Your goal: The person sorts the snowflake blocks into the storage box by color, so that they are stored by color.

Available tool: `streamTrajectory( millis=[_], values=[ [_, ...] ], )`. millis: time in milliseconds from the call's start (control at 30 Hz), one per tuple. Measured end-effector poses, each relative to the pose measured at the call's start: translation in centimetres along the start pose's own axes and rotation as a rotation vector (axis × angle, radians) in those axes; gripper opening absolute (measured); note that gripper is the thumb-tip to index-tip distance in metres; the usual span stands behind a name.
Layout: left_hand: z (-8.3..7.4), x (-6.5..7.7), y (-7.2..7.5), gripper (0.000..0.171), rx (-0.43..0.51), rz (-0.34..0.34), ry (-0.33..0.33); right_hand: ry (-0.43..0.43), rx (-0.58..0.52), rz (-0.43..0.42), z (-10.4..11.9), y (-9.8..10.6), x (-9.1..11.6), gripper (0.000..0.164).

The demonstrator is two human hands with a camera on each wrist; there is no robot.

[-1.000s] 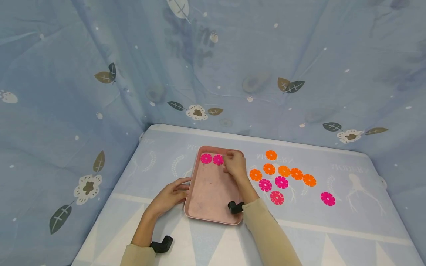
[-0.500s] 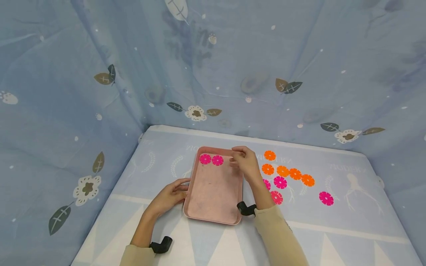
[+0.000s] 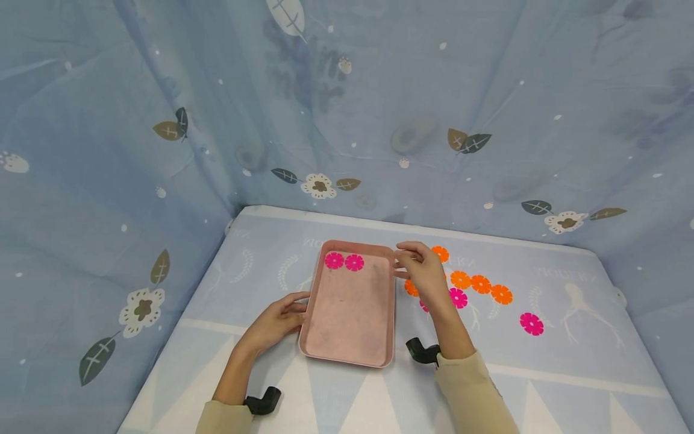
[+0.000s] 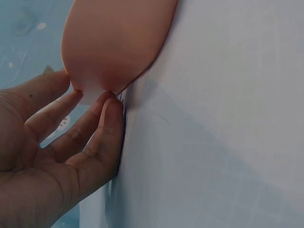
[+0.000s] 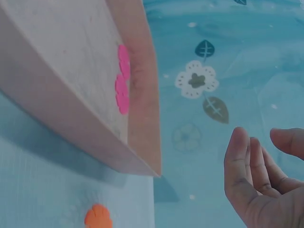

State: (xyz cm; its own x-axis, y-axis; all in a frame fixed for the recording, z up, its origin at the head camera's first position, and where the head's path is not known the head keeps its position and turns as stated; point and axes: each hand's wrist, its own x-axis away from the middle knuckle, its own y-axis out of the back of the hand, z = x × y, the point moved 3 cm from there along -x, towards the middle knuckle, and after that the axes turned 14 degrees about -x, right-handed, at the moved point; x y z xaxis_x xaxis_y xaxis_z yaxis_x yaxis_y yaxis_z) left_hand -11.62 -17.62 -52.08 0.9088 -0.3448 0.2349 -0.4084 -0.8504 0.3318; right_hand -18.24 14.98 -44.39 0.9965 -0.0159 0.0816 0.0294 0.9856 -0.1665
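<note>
A pink tray lies on the table in front of me. Two bright pink slotted flower-shaped discs, a left one and a right one, lie side by side along its far end. My left hand touches the tray's left side with its fingertips; in the left wrist view its relaxed fingers rest against the outer wall. Just right of the tray's far right corner hovers my right hand, its fingers loosely bent and nothing between them. It partly covers some discs on the table.
Right of the tray lie several orange discs and a pink disc. Another pink disc sits apart, farther right. A blue patterned curtain stands behind the table. Each wrist wears a black camera mount.
My right hand has moved right, from beside the second pink disc to outside the tray. Both pink discs stay in place. My left hand stays at the tray's left side.
</note>
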Motion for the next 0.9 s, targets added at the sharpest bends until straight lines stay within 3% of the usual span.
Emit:
streamTrajectory(
  millis=[500, 900],
  values=[
    [0.2, -0.2, 0.0, 0.051, 0.001, -0.004, 0.009, -0.006, 0.102, -0.036, 0.0, 4.0, 2.6, 0.039],
    [0.3, -0.2, -0.1, 0.051, -0.011, -0.019, 0.006, -0.010, 0.185, -0.054, -1.4, 8.2, 4.9, 0.047]
  ],
)
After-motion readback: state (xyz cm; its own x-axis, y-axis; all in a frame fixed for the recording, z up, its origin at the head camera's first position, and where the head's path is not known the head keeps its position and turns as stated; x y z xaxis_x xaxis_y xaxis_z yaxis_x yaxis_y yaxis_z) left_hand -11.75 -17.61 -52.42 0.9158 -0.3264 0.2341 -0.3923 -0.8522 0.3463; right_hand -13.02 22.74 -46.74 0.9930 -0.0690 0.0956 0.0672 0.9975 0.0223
